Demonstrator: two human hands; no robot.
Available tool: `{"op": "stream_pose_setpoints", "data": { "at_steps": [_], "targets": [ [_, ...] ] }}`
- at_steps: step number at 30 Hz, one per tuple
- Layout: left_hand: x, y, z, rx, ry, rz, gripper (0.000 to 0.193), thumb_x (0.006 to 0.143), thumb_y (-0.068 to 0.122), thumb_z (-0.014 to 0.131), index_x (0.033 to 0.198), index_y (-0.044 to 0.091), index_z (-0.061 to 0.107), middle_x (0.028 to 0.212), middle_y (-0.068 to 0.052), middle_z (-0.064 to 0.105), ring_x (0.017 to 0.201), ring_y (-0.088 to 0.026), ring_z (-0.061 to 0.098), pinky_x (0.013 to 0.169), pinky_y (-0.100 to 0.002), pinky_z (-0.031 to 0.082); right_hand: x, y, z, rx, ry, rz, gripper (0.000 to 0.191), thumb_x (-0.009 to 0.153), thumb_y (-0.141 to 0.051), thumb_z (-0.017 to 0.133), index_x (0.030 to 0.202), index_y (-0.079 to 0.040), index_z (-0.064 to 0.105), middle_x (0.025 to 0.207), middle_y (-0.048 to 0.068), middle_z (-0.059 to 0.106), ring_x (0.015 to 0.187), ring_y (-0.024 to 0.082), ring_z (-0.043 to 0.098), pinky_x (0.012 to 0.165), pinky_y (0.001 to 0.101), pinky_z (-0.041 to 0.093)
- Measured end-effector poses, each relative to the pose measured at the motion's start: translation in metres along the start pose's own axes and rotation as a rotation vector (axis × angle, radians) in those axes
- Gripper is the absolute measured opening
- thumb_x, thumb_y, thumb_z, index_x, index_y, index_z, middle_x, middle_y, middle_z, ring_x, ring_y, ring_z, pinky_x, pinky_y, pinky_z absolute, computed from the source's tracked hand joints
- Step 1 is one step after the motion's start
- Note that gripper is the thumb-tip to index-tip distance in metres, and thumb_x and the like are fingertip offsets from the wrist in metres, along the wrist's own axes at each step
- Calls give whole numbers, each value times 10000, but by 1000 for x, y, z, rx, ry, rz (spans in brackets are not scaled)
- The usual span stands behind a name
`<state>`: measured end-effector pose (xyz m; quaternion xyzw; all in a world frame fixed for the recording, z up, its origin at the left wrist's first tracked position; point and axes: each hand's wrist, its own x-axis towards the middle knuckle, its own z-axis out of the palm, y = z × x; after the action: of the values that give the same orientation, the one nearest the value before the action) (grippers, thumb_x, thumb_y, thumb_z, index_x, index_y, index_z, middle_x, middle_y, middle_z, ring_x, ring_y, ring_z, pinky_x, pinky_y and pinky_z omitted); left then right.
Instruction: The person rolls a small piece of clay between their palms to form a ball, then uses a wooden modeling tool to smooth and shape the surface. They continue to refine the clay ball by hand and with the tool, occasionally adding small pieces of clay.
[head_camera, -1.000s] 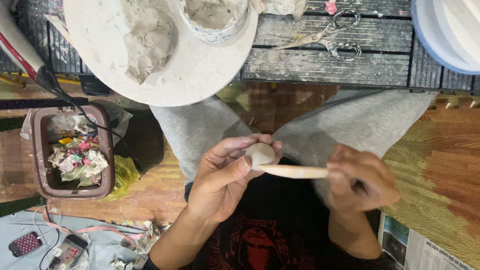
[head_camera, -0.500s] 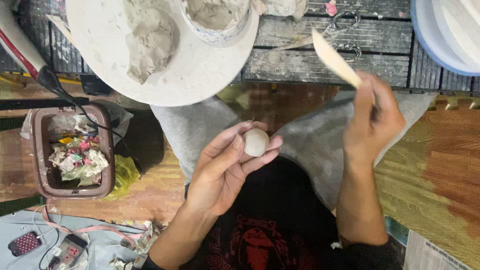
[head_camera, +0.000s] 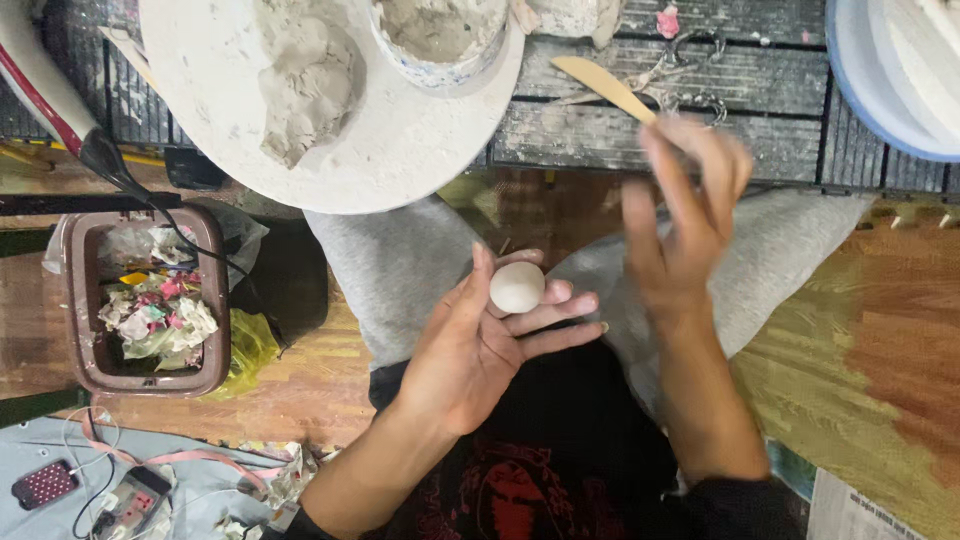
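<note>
My left hand (head_camera: 480, 345) holds a small smooth white clay ball (head_camera: 517, 287) on its fingertips, above my grey-clad knees. My right hand (head_camera: 685, 215), blurred by motion, reaches toward the dark slatted table and holds a flat wooden modelling stick (head_camera: 603, 86) by its near end; the blade rests over the table by a pair of scissors (head_camera: 680, 75). A large white round board (head_camera: 400, 130) with a lump of grey clay (head_camera: 300, 90) and a bowl of clay (head_camera: 440, 30) sits on the table.
A brown bin (head_camera: 80, 300) full of crumpled scraps stands on the wooden floor at left, with a black cable across it. A pale blue basin (head_camera: 880, 90) is at the top right. Small electronics (head_camera: 130, 500) lie on a blue sheet at bottom left.
My right hand lifted the wooden stick off the ball and carried it up to the table. My left hand has kept the ball in place, its fingers now spread more.
</note>
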<state>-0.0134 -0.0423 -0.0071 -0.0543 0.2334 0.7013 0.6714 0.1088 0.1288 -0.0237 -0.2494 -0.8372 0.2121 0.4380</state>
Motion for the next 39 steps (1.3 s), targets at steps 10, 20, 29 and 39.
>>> {"op": "stream_pose_setpoints", "data": {
  "at_steps": [10,20,29,39],
  "targets": [
    [-8,-25,-10,207,-27,167,417,1137,346,489,1273,-20,635,1163,-157,726,1081,-240,707,947,-395,594,-28,-52,-20,195,-158,-105,525,721,-402,916,1110,-97,737,1159,13,758,1200,250,668,1037,448,500],
    [-26,-7,-22,513,-130,260,473,921,42,812,1341,-101,646,1227,-204,726,1112,-221,704,1003,-370,586,-45,-38,-17,515,-212,-125,511,780,-406,861,1172,-110,721,1308,98,667,1302,343,604,1088,518,530],
    [-12,-10,-42,116,-260,-69,399,922,137,836,1242,-61,704,1185,-186,747,1089,-263,729,1002,-416,592,-64,-37,0,908,-145,-88,452,781,-447,861,1109,-156,756,1386,122,611,1331,336,575,1076,566,517],
    [-15,-18,-40,5,-206,-132,439,924,135,836,1251,-116,684,1106,-265,738,939,-365,731,863,-490,611,-70,-34,10,997,-116,-73,426,835,-421,846,1173,-185,739,1394,121,609,1300,338,612,1055,560,549]
  ]
}}
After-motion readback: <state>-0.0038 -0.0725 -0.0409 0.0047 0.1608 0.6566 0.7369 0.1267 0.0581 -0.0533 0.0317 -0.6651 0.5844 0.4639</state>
